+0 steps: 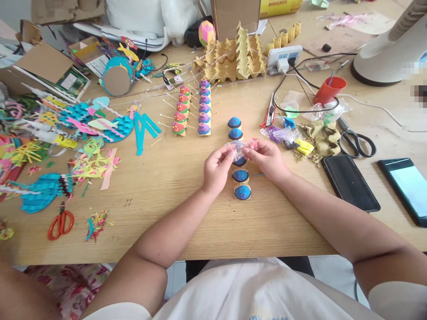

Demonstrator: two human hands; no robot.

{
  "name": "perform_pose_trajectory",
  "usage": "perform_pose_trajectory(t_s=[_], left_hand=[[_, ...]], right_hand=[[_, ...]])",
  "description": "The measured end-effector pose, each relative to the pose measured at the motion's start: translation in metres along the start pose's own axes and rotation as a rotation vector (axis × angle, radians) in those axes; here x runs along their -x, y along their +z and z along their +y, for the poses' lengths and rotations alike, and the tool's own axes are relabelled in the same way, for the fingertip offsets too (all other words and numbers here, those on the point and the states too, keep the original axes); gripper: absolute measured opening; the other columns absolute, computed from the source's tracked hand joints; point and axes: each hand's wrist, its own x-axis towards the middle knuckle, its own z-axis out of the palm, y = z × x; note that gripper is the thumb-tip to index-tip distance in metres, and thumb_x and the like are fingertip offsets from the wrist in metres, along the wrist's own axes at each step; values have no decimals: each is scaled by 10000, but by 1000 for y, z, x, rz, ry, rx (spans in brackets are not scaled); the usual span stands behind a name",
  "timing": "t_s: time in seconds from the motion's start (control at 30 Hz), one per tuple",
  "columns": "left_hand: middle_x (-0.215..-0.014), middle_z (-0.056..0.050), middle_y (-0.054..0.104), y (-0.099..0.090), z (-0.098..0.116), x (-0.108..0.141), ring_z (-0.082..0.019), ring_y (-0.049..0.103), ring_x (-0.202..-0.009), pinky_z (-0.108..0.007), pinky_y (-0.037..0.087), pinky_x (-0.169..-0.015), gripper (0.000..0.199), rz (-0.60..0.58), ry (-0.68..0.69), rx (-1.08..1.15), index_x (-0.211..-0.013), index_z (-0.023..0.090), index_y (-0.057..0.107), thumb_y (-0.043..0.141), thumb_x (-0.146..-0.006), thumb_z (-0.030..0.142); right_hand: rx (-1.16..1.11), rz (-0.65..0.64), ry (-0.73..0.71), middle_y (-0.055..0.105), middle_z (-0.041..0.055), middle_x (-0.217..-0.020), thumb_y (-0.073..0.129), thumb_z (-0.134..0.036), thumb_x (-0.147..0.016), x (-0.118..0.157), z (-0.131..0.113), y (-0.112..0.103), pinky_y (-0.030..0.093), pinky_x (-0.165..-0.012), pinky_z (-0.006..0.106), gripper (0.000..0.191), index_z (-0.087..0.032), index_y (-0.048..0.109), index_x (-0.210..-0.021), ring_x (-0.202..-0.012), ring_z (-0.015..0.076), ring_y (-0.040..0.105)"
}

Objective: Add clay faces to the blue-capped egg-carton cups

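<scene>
My left hand (216,171) and my right hand (267,160) pinch a small clear plastic bag (237,150) between them. Something pinkish-red (252,143) shows at the bag's right end, by my right fingertips. Under and around the hands runs a row of egg-carton cups topped with blue domes (242,192); the hands hide its middle. Further back stand two decorated egg-carton rows with thin sticks poking out sideways, one red and green (180,117), one purple and blue (204,118).
Right of the hands lie small bags of coloured clay (283,135), torn carton scraps (323,135), black scissors (356,141), a box cutter (269,111) and two phones (351,182). Egg cartons (230,58) and a power strip (285,55) stand behind. Paper crafts (111,129) and orange-handled scissors (61,222) occupy the left.
</scene>
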Motion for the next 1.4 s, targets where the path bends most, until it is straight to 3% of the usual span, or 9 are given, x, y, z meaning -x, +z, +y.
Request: perform_pose_trajectory(t_s=[0.3, 0.67, 0.77, 0.9, 1.0, 1.27, 1.4], left_hand=[[-1059, -73, 864, 2, 4, 3, -180, 803, -948, -322, 655, -914, 405, -39, 18, -36, -1074, 224, 840, 863, -853, 562], [-1097, -79, 868, 4, 8, 5, -198, 815, -976, -351, 669, -906, 405, -79, -5, -29, -1030, 236, 843, 886, -819, 579], [-1093, -73, 868, 4, 7, 4, -197, 811, -989, -346, 662, -917, 400, -71, -28, -5, -1030, 236, 845, 895, -813, 568], [-1108, -73, 867, 4, 6, 1, -203, 801, -1035, -348, 641, -963, 435, 3, -71, 70, -1040, 232, 842, 926, -774, 566], [-1114, -74, 866, 4, 4, -1, -208, 799, -1038, -351, 633, -967, 455, 28, -88, 89, -1047, 232, 839, 938, -756, 566], [-1119, -66, 863, 2, 4, 2, -180, 794, -1032, -303, 628, -939, 364, -54, -51, 60, -1072, 237, 839, 892, -839, 511], [-1089, -72, 863, 1, 3, 2, -183, 796, -969, -319, 634, -913, 411, -50, -55, 17, -1082, 230, 836, 880, -837, 557]], right_hand=[[17, 54, 3, 431, -64, -667, 960, -677, -644, -1, 2, 0, 346, -616, 274, 676, -228, 455, -682, -657, 100, 366], [-5, -9, -50, 409, -81, -606, 951, -720, -614, -2, 0, 0, 402, -581, 266, 739, -230, 398, -631, -595, 82, 335], [-42, -14, -28, 462, -72, -635, 969, -702, -596, -3, 0, 0, 448, -616, 266, 721, -225, 432, -652, -624, 90, 411], [-129, -49, 2, 616, -32, -785, 960, -664, -659, -2, -1, 0, 523, -718, 288, 580, -231, 609, -819, -735, 120, 558], [-128, -31, 25, 666, -13, -818, 924, -692, -694, -2, -1, -1, 541, -729, 300, 550, -238, 684, -891, -750, 134, 583], [-225, 35, 43, 631, -47, -740, 1027, -574, -574, -5, 3, 0, 529, -710, 281, 568, -225, 605, -724, -673, 96, 528], [-242, 24, 65, 644, -44, -760, 1034, -573, -555, -5, 3, 1, 515, -669, 271, 582, -228, 607, -749, -675, 100, 534]])
